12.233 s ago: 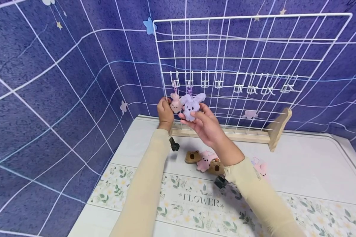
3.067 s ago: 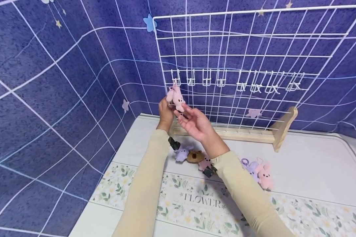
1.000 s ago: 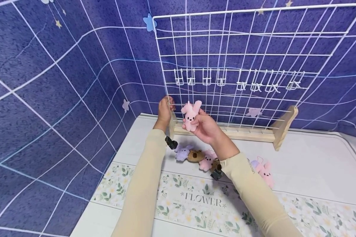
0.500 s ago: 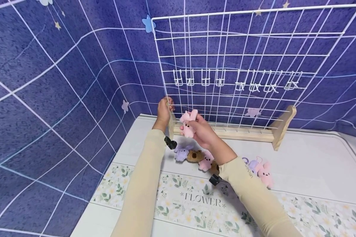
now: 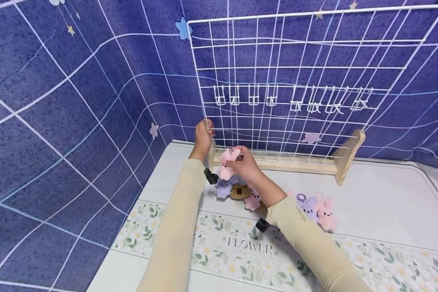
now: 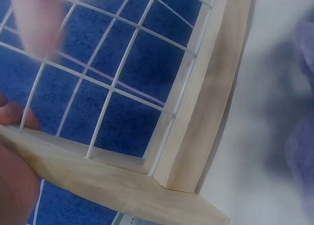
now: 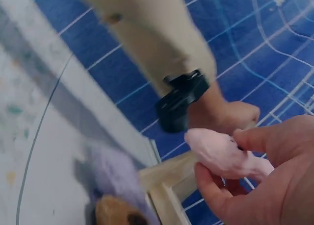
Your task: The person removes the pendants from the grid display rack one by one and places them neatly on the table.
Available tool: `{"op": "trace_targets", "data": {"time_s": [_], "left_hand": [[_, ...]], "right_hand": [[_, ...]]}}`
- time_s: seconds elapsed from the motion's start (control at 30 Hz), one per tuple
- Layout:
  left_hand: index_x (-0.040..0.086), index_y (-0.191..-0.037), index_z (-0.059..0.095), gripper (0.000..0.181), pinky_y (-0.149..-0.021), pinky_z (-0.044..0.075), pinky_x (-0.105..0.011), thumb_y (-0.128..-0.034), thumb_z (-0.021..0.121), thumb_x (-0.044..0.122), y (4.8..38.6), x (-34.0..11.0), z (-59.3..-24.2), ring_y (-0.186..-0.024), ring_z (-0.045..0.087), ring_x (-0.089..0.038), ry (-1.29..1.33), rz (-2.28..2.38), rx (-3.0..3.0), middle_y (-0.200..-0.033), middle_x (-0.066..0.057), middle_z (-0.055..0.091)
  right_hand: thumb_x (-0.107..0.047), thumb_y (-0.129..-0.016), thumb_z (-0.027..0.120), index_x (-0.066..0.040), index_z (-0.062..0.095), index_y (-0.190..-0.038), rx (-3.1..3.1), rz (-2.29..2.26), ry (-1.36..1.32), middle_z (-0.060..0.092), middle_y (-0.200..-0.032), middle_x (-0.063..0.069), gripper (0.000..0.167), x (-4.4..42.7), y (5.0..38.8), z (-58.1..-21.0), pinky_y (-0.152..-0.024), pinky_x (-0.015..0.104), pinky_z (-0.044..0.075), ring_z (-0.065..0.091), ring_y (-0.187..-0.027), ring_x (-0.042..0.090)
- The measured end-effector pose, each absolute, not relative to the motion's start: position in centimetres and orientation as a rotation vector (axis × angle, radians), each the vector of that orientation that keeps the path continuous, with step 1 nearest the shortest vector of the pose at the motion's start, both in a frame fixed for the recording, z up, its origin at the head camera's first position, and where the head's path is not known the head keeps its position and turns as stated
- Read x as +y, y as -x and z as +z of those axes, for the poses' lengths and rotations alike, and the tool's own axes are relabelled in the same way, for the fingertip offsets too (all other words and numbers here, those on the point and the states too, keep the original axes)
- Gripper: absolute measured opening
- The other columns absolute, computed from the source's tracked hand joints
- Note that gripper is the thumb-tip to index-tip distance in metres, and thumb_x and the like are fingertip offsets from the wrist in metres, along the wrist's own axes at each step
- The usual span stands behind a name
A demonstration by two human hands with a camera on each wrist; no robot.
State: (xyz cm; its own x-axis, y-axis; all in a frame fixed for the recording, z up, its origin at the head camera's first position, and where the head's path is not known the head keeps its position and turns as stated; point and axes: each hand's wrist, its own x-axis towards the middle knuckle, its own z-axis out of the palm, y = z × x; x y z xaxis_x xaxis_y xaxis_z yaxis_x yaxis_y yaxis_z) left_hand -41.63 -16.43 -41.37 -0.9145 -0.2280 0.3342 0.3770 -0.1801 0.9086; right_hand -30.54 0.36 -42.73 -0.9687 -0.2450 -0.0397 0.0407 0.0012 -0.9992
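Observation:
My right hand pinches a pink bunny plush charm between thumb and fingers, low in front of the wire grid rack. The right wrist view shows the same bunny plush held by its body. My left hand grips the left end of the rack; in the left wrist view its fingers lie around the wooden stand. Below the held bunny, a purple plush, a brown plush and another pink bunny lie on the table in a row.
Several white wire hooks hang along the rack with nothing on them. To the right, a purple plush and a pink bunny lie close together. The table cover is white with a flowered band.
The pink bunny came off the leftmost hook, and my right hand has lowered it toward the row of plushes. Earlier, a purple plush hung beside a pink one. My left hand stays at the rack.

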Motion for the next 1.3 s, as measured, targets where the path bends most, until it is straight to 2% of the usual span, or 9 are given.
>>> {"op": "trace_targets", "data": {"time_s": [0.07,0.23,0.4,0.57,0.77,0.93,1.03,1.13,1.3], "left_hand": [[0.016,-0.074,0.042,0.033,-0.057,0.035,-0.026,-0.1023,0.025,0.012,41.6,-16.4,-41.4,-0.053,0.035,-0.005,0.174,-2.138,-1.714,-0.061,0.007,0.037],[0.015,-0.076,0.041,0.032,-0.057,0.036,-0.024,-0.1035,0.024,0.013,41.7,-16.6,-41.6,-0.055,0.035,-0.006,0.18,-2.108,-1.751,-0.063,0.005,0.036],[0.015,-0.076,0.041,0.032,-0.056,0.036,-0.023,-0.1032,0.024,0.014,41.6,-16.7,-41.5,-0.055,0.036,-0.007,0.182,-2.091,-1.766,-0.063,0.005,0.037],[0.016,-0.076,0.042,0.032,-0.055,0.035,-0.024,-0.1025,0.025,0.015,41.6,-16.7,-41.3,-0.055,0.035,-0.007,0.172,-2.088,-1.76,-0.063,0.005,0.037],[0.016,-0.075,0.041,0.032,-0.054,0.035,-0.022,-0.1017,0.025,0.015,41.6,-16.6,-41.4,-0.054,0.035,-0.007,0.162,-2.096,-1.747,-0.062,0.006,0.037],[0.016,-0.075,0.041,0.032,-0.055,0.034,-0.024,-0.1018,0.025,0.015,41.6,-16.4,-41.4,-0.054,0.035,-0.007,0.169,-2.09,-1.756,-0.062,0.006,0.037],[0.017,-0.075,0.041,0.032,-0.054,0.035,-0.023,-0.102,0.025,0.015,41.7,-16.4,-41.4,-0.053,0.035,-0.006,0.166,-2.087,-1.756,-0.062,0.006,0.038],[0.016,-0.075,0.041,0.032,-0.053,0.036,-0.02,-0.1027,0.025,0.014,41.6,-16.4,-41.4,-0.053,0.035,-0.006,0.166,-2.089,-1.748,-0.062,0.006,0.038],[0.015,-0.076,0.041,0.032,-0.053,0.035,-0.02,-0.1035,0.025,0.012,41.4,-16.4,-41.4,-0.054,0.034,-0.007,0.173,-2.099,-1.732,-0.064,0.004,0.037]], "right_hand": [[-0.005,-0.092,0.076,-0.005,0.05,-0.136,2.207,-1.988,0.291,0.059,-0.109,0.012,0.05,0.2,30.4,-43.2,-0.068,0.022,0.053,0.058,-0.091,0.015],[-0.003,-0.093,0.075,-0.001,0.053,-0.131,2.397,-1.822,0.457,0.058,-0.105,0.014,0.044,-0.2,30.0,-43.9,-0.066,0.023,0.05,0.056,-0.086,0.016],[-0.004,-0.099,0.068,0.0,0.049,-0.136,2.387,-1.744,0.441,0.057,-0.103,0.013,0.042,-0.7,29.8,-44.2,-0.065,0.022,0.051,0.057,-0.082,0.015],[-0.005,-0.101,0.066,0.001,0.05,-0.135,2.357,-1.693,0.463,0.056,-0.089,0.008,0.038,-1.3,29.8,-44.8,-0.06,0.022,0.05,0.059,-0.07,0.014],[-0.002,-0.096,0.066,-0.001,0.057,-0.123,2.433,-1.564,0.52,0.06,-0.084,0.005,0.029,-1.9,29.4,-45.6,-0.056,0.021,0.049,0.059,-0.066,0.01],[0.003,-0.087,0.068,-0.003,0.064,-0.112,2.488,-1.511,0.581,0.062,-0.08,0.005,0.026,-2.0,29.3,-46.0,-0.056,0.022,0.048,0.058,-0.067,0.011],[0.004,-0.084,0.071,-0.004,0.066,-0.109,2.533,-1.449,0.633,0.064,-0.08,0.004,0.027,-2.1,29.3,-46.2,-0.058,0.022,0.047,0.057,-0.069,0.012],[-0.004,-0.086,0.079,-0.006,0.067,-0.108,2.573,-1.386,0.666,0.065,-0.081,0.003,0.025,-2.2,29.2,-46.4,-0.06,0.023,0.047,0.057,-0.071,0.011],[-0.015,-0.084,0.089,-0.007,0.067,-0.105,2.606,-1.341,0.659,0.063,-0.076,0.0,0.031,-2.6,29.0,-46.6,-0.061,0.023,0.046,0.056,-0.068,0.011]]}}
